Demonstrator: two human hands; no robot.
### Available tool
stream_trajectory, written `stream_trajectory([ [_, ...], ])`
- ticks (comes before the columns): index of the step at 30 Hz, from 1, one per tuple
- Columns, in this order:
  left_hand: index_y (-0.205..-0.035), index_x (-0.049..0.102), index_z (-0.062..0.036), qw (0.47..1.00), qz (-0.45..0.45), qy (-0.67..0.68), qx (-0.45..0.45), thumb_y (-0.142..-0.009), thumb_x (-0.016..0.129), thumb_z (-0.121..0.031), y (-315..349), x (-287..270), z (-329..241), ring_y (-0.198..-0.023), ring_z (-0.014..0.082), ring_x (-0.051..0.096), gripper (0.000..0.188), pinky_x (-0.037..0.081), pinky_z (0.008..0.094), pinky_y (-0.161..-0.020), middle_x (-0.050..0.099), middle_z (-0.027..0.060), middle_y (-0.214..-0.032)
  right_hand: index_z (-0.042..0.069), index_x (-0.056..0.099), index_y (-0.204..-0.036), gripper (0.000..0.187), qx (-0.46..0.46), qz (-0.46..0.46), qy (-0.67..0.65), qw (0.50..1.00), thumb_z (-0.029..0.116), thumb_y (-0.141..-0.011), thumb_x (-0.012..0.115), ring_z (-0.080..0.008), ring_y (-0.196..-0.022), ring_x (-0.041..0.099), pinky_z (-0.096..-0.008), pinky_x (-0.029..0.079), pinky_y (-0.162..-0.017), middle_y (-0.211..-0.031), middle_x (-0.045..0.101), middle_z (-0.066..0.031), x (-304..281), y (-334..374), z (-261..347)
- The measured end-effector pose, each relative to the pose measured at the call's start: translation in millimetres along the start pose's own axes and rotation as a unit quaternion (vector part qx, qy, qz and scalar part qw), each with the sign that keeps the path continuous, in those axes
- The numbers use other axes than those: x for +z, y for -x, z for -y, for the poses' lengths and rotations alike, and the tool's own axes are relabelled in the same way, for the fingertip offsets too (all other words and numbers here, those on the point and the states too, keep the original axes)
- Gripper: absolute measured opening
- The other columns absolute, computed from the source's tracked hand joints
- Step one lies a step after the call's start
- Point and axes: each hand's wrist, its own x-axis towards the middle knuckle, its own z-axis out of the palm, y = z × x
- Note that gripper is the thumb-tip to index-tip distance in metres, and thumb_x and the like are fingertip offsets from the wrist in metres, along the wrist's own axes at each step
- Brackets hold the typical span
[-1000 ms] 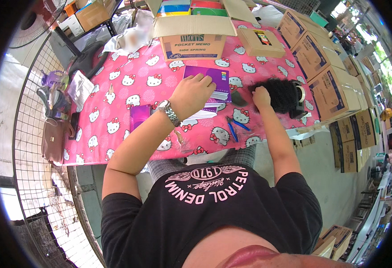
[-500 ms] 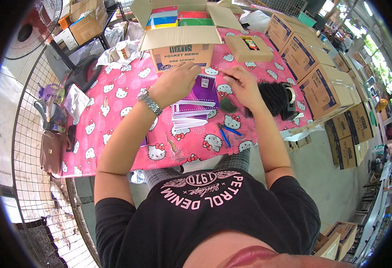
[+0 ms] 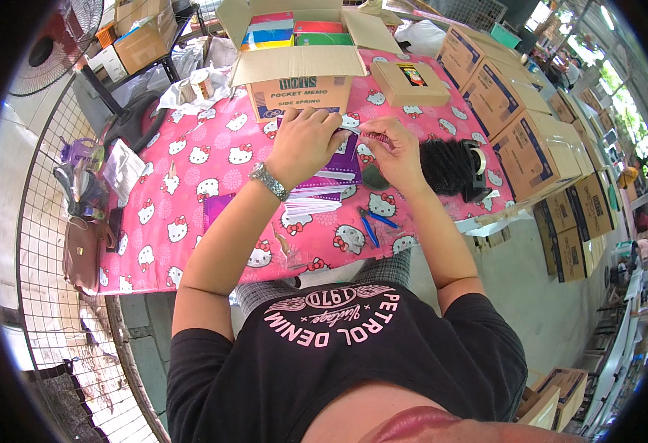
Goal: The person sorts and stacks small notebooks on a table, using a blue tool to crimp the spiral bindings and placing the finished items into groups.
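Pink cartoon-print bench, wire mesh far left of the grips, cartons stacked right; left grip curled over purple notebook, can't tell how tight, right grip pinched narrow on thin dark coil, notebook stack nearer the body.

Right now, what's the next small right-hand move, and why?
I'd probably ease the coil slightly left with the right hand: it appears pinched there, close to a pale edge by the left hand, over the purple notebooks. Contact is too small to tell, so go gently.
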Motion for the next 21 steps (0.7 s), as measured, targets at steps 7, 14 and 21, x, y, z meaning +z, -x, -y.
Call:
stream_trajectory([
  [7,-0.089,0.060,-0.0082,1.000,-0.020,-0.007,-0.009,-0.090,0.062,-0.029,3.6,0.8,-5.2,-0.091,0.0258,0.060,0.021,0.040,0.0403,-0.086,0.063,0.0064,-0.087,0.007,0.064,-0.109,0.024,-0.179,-0.013,0.145,0.973,-0.001,-0.086,0.062,-0.0214,-0.089,0.065,-0.0315,0.052,-0.075,-0.101,0.067,-0.0094,-0.9,2.6,-1.0],
  [14,-0.103,0.057,-0.0078,1.000,0.018,-0.009,-0.009,-0.091,0.059,-0.024,0.4,-7.6,-18.5,-0.099,0.0268,0.060,0.020,0.040,0.0411,-0.090,0.065,0.0078,-0.100,0.003,0.058,-0.118,0.029,0.149,0.109,0.005,0.983,0.006,-0.090,0.064,-0.0255,-0.081,0.064,-0.0323,0.052,-0.072,-0.102,0.067,-0.0142,-16.1,-6.4,31.4],
  [21,-0.112,0.056,-0.0098,0.999,0.036,-0.012,0.015,-0.092,0.058,-0.023,2.9,-1.7,-26.2,-0.100,0.0259,0.060,0.024,0.040,0.0424,-0.093,0.064,0.0078,-0.105,0.001,0.057,-0.117,0.028,0.046,0.123,0.091,0.987,0.017,-0.094,0.061,-0.0300,-0.074,0.066,-0.0369,0.052,-0.069,-0.084,0.063,-0.0144,-26.3,-10.4,37.9],
])
